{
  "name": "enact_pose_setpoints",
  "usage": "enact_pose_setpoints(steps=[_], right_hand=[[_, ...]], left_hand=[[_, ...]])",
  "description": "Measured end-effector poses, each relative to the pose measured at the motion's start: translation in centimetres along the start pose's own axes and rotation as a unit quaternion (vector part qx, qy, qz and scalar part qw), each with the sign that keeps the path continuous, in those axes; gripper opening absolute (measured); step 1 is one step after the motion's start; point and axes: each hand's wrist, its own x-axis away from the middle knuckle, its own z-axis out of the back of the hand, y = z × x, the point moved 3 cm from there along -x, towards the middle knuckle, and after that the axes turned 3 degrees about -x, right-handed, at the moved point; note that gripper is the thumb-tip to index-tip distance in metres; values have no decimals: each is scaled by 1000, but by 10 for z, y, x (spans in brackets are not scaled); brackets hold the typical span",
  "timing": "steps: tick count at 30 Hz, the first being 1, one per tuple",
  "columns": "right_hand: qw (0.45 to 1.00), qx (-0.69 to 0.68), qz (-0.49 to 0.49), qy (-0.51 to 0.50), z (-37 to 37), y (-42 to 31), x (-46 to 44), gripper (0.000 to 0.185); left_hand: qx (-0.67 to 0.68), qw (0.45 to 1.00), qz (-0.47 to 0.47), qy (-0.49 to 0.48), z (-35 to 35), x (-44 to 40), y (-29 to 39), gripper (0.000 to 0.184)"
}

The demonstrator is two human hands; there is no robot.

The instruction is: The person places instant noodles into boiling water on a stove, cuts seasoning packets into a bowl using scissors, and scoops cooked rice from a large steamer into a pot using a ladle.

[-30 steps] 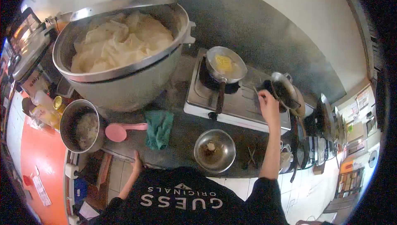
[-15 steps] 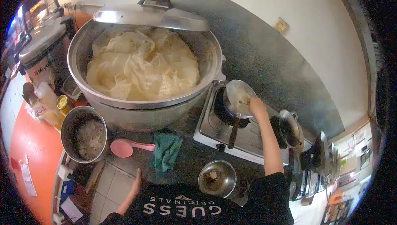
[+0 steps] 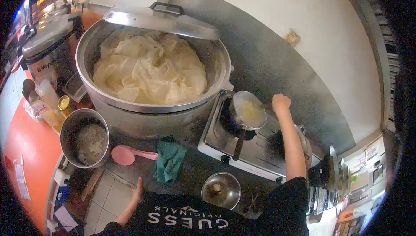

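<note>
My right hand (image 3: 281, 103) is closed in a fist above the stove, right of a saucepan; whatever it may hold is hidden. The saucepan (image 3: 248, 110) sits tilted on the left burner with yellowish-white contents, its dark handle pointing toward me. Low at the counter's front edge, my left hand (image 3: 137, 191) has a digit stretched out and holds nothing visible; its other fingers are mostly hidden. Near it lie a pink rice scoop (image 3: 125, 155) and a green cloth (image 3: 169, 160). A metal bowl (image 3: 221, 190) with brownish-white bits stands in front of the stove.
A large pot (image 3: 151, 119) lined with pale netting stands at the back, its lid (image 3: 162, 22) resting across the far rim. A smaller metal pot (image 3: 84, 138) holding rice is at left. The two-burner stove (image 3: 260, 153) carries another pan at right.
My right hand has moved from over the saucepan to its right, away from the rim. The dark utensil seen in it before no longer shows. The view has shifted slightly.
</note>
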Motion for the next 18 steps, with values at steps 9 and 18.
enact_pose_setpoints(steps=[9, 18], right_hand=[[998, -11, 19, 54, -96, -4, 15, 20], [994, -75, 55, 61, -30, -1, 28, 19]], left_hand=[[-103, 991, 4, 88, -41, 43, 47, 74], [-70, 997, 30, -15, 23, -14, -10, 90]])
